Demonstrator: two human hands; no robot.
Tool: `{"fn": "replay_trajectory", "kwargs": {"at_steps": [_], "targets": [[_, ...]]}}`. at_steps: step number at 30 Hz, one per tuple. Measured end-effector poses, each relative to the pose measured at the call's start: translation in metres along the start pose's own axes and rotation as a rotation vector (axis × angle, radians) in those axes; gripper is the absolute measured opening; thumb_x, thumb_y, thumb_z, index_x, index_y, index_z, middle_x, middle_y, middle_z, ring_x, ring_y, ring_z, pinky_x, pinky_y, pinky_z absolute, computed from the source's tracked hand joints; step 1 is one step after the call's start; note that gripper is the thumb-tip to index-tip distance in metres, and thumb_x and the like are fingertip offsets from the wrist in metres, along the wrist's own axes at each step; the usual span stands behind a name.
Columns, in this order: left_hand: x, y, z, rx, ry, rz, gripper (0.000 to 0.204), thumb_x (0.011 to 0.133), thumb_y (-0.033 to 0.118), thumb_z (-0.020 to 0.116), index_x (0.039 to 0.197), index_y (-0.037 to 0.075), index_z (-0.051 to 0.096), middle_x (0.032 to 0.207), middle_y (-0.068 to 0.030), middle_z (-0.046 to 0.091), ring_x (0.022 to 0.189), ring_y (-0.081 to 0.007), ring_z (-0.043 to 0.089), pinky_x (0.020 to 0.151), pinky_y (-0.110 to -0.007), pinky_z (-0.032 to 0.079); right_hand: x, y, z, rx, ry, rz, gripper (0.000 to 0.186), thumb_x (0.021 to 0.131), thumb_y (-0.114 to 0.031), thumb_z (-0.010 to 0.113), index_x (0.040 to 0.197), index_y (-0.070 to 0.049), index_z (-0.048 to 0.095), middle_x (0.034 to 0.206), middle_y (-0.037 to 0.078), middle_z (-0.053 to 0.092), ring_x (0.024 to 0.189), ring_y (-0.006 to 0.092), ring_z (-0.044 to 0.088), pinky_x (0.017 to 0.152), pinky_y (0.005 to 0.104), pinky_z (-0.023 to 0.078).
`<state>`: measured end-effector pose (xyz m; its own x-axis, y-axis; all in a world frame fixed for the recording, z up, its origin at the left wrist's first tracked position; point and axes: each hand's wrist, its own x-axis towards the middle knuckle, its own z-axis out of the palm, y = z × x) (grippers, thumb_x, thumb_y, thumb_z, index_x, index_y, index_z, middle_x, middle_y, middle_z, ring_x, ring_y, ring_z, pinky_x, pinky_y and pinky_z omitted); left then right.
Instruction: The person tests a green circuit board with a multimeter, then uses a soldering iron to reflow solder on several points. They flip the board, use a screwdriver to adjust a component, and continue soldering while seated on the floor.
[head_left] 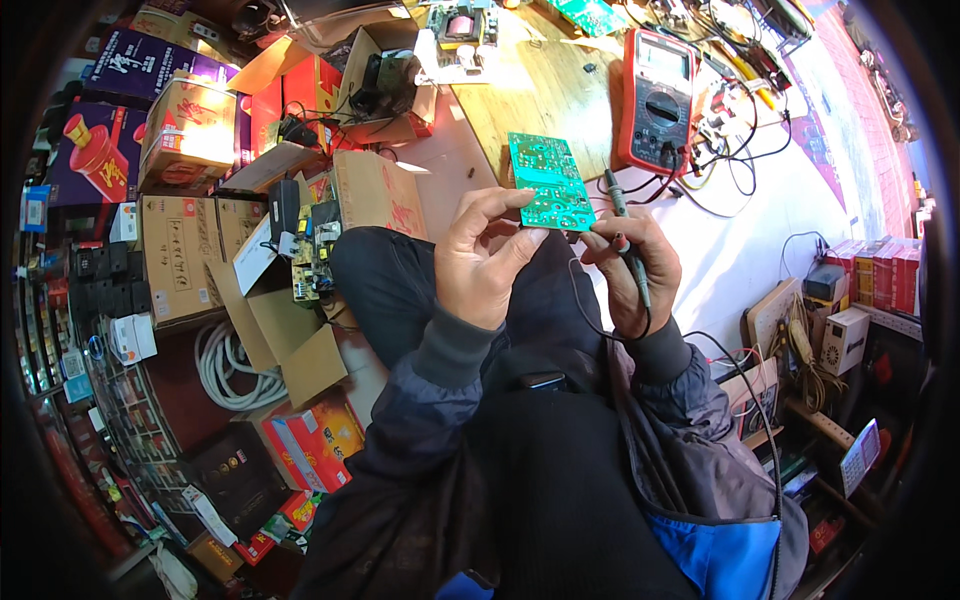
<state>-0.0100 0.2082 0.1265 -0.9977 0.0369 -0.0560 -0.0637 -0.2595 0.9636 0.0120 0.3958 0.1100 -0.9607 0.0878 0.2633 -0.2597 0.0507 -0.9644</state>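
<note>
A green circuit board (552, 178) is raised above my lap, its solder side facing up. My left hand (482, 262) pinches its lower left edge between thumb and fingers. At the board's lower right corner, my right hand (640, 262) is closed around two test probes (637, 272) with dark and greyish grips. Its fingertips meet that corner, but whether they grip it I cannot tell. One probe points up past the hand, the other lies across the palm. Beyond the board, a red and grey multimeter (658, 105) lies near the table's right side.
Behind the board is a wooden board (520, 85) carrying electronic parts, beside a white surface (720, 260). Open cartons (275, 320) and stacked boxes (185, 130) crowd the left. A black probe lead (745, 375) loops past my right sleeve. Coiled white hose (230, 370) lies lower left.
</note>
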Motion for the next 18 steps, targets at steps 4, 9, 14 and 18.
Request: {"fn": "replay_trajectory", "kwargs": {"at_steps": [4, 9, 14, 18], "targets": [[-0.006, -0.013, -0.003, 0.122, -0.005, 0.094, 0.035, 0.089, -0.002, 0.077, 0.122, 0.003, 0.068, 0.123, -0.0036, 0.06, 0.108, -0.0133, 0.063, 0.095, -0.03, 0.051, -0.01, 0.004, -0.004, 0.001, -0.01, 0.031, 0.014, 0.094, 0.007, 0.071, 0.105, 0.002, 0.066, 0.1, 0.01, 0.062, 0.081, 0.0146, 0.067, 0.072, 0.0263, 0.055], [-0.011, -0.024, -0.007, 0.106, -0.019, 0.077, 0.044, 0.088, 0.001, 0.078, 0.129, 0.005, 0.063, 0.121, -0.0037, 0.064, 0.111, -0.0142, 0.062, 0.099, -0.031, 0.048, -0.017, 0.009, -0.004, -0.028, -0.02, -0.012, 0.014, 0.093, 0.007, 0.072, 0.105, 0.001, 0.066, 0.099, 0.01, 0.062, 0.08, 0.0146, 0.066, 0.072, 0.0263, 0.055], [-0.014, -0.028, -0.011, 0.12, -0.039, 0.084, 0.046, 0.089, 0.002, 0.077, 0.132, 0.005, 0.06, 0.122, -0.0043, 0.065, 0.112, -0.0144, 0.062, 0.101, -0.033, 0.047, -0.019, 0.008, -0.002, 0.06, -0.018, 0.05, 0.017, 0.088, 0.006, 0.073, 0.103, 0.002, 0.067, 0.089, 0.008, 0.064, 0.077, 0.0145, 0.065, 0.071, 0.0281, 0.053], [-0.016, -0.029, -0.013, 0.117, -0.041, 0.069, 0.047, 0.088, 0.0, 0.076, 0.133, 0.004, 0.059, 0.124, -0.0053, 0.065, 0.113, -0.0145, 0.061, 0.103, -0.034, 0.046, -0.02, 0.001, -0.001, 0.154, -0.035, 0.156, 0.011, 0.092, 0.007, 0.067, 0.102, 0.003, 0.065, 0.093, 0.009, 0.064, 0.08, 0.0146, 0.066, 0.074, 0.0281, 0.054]]}}
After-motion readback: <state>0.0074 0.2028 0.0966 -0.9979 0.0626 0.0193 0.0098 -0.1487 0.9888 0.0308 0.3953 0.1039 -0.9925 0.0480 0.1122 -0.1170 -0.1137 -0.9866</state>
